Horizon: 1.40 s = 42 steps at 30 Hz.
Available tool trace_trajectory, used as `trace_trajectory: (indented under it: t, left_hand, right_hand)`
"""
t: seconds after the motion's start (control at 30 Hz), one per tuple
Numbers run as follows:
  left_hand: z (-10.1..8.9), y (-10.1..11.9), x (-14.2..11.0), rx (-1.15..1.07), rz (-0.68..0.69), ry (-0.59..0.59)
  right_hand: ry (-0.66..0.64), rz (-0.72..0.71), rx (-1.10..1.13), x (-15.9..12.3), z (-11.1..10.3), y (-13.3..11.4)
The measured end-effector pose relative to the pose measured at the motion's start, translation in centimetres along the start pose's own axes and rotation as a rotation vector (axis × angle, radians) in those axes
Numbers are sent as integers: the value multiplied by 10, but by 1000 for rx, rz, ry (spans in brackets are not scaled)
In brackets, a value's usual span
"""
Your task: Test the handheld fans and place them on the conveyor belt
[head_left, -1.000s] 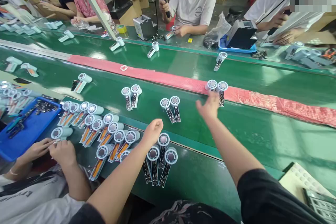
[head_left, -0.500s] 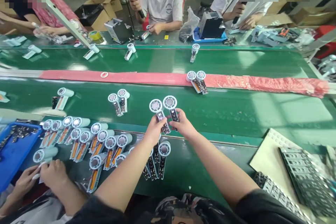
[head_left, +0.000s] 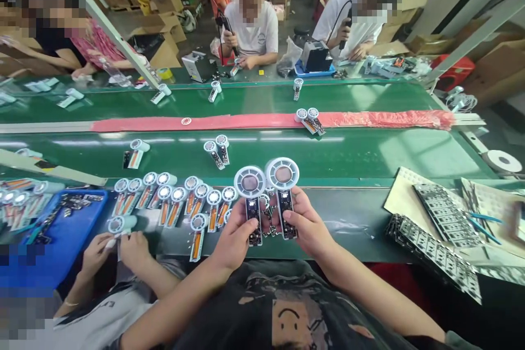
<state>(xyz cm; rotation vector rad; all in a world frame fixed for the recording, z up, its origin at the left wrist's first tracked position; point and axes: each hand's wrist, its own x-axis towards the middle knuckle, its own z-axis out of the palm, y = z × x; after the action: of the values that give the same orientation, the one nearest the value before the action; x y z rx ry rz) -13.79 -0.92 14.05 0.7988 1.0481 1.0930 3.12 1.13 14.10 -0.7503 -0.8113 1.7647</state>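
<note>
My left hand (head_left: 234,235) grips the handle of a light-blue handheld fan (head_left: 250,181), its thumb on the exposed black circuit board. In my right hand (head_left: 305,221) is a second handheld fan (head_left: 283,173), also with a bare circuit board along the handle. Both fans are upright, side by side in front of my chest, round grilles facing me. Behind and between them, partly hidden, several more fan pieces with boards lie on the bench. To the left, rows of opened fans (head_left: 178,195) with orange parts in their handles rest on the bench.
A co-worker's hands (head_left: 133,249) work on a fan at left, by a blue tray (head_left: 77,229). Green belts (head_left: 344,158) run across, split by a red strip (head_left: 246,121). Circuit board panels (head_left: 447,213) and blue-handled pliers (head_left: 486,224) lie at right. People sit opposite.
Both hands have drawn the two fans back from over the belt toward my body, and they look larger. The view has tilted up and shifted, showing more of the room.
</note>
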Motion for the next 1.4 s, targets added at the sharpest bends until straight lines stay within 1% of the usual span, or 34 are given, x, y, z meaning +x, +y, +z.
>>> trace_trajectory:
  t: [0.13, 0.3, 0.5, 0.7, 0.8, 0.9, 1.13, 1.4]
  left_hand:
    - [-11, 10, -18, -94, -5, -10]
    - [-25, 16, -34, -116, -29, -52]
    - [-34, 18, -44, -157, 12, -114]
    - [-37, 20, -47, -173, 50, -177]
    - [-34, 18, -44, -187, 73, -207]
    - [-28, 15, -41, -196, 69, -232]
    - [-12, 14, -36, -141, 39, -200]
    - [13, 8, -31, -85, 23, -171]
  right_hand:
    - [9, 4, 10, -13, 25, 11]
    - [57, -26, -22, -24, 46, 17]
    - [102, -62, -41, -32, 64, 21]
    - [138, -64, -67, -45, 72, 18]
    - [162, -71, -94, -50, 72, 13]
    - [190, -84, -124, -52, 69, 9]
    - [251, -112, -155, -55, 52, 4]
    - [217, -95, -109, -60, 29, -10]
